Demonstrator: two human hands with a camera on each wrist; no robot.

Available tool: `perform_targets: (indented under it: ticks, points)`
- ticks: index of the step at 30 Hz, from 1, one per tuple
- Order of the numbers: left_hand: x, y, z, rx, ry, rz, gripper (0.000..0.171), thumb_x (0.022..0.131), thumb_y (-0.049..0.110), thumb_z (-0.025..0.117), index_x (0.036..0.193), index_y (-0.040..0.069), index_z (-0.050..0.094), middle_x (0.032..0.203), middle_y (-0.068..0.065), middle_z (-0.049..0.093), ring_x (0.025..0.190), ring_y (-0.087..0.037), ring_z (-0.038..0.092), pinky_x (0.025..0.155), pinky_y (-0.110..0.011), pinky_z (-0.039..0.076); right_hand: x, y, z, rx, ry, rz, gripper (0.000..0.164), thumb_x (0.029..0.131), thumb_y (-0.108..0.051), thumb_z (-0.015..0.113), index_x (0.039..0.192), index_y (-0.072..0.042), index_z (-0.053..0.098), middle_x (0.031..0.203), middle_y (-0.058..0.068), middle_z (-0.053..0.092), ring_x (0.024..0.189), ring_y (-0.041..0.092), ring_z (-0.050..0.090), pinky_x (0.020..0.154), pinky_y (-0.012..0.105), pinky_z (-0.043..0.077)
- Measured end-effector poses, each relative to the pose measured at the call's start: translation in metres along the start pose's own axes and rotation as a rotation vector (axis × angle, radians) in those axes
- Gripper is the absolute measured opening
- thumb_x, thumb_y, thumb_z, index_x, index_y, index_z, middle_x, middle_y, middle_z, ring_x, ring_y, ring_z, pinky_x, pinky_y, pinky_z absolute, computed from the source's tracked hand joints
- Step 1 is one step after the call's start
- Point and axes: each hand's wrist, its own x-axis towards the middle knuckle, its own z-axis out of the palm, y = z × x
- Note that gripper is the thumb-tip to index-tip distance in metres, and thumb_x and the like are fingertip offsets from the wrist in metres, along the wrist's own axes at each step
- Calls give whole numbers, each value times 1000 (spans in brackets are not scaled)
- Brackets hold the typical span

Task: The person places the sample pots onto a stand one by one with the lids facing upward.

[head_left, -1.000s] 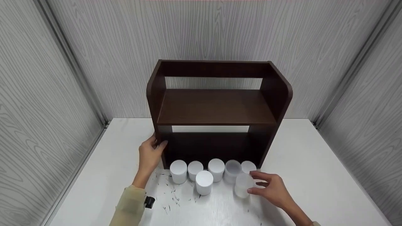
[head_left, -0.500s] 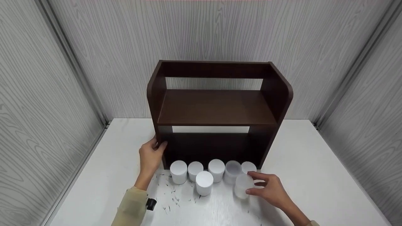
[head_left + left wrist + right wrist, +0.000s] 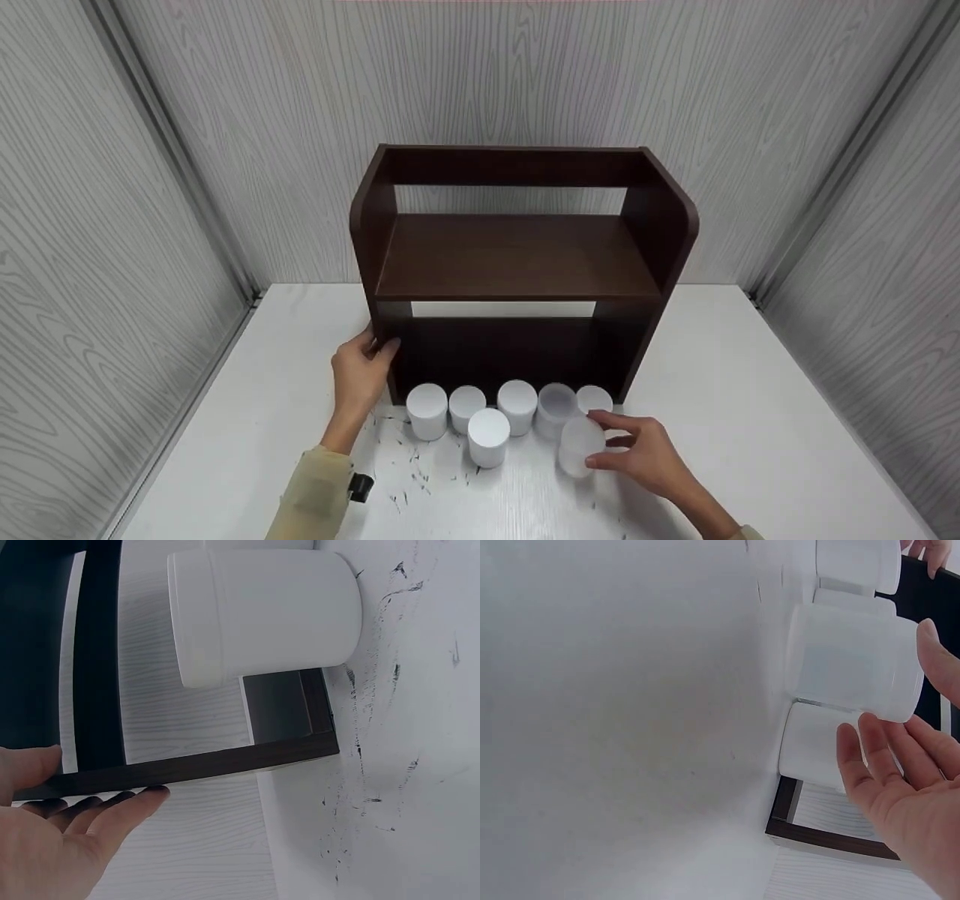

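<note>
Head view, lower right of centre: translucent jar (image 3: 579, 450) upright, between thumb and fingertips of my right hand (image 3: 649, 457). Fingers part-curled, spread to the jar's width, pinching it near the top; palm clear of its wall. Second translucent jar (image 3: 553, 420) just behind it, in the row. Left of centre: my left hand (image 3: 362, 379) grips the side panel of the dark brown shelf (image 3: 517, 255), thumb inside, other fingers outside.

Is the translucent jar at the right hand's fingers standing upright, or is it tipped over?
Upright. The translucent jar shows its round top facing up in the head view, base toward the white tabletop.
</note>
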Motion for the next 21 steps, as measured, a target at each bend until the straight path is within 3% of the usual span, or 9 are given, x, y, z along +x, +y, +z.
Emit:
perform_targets:
  ticks: [5,11,21]
  points:
    - [1,0,1,15,3,4,40,97,4,74,134,-8,66,130,-29,67,114,-40,70,88,-40,59,1,1,0,19,-31,-2,67,76,-13,96,135,3,69,133,19,69,116,29,68,88,34,60]
    - [1,0,1,22,12,-4,39,97,5,74,133,-8,67,129,-28,68,111,-39,71,86,-40,60,1,3,1,36,-40,-15,66,77,-9,95,135,5,68,137,22,66,120,25,66,89,34,59]
    - [0,-1,-2,14,-23,-24,41,99,7,72,134,-11,64,131,-29,67,116,-42,69,90,-41,58,1,1,1,69,-67,-21,65,78,-8,94,135,6,67,139,25,63,119,43,65,91,34,58]
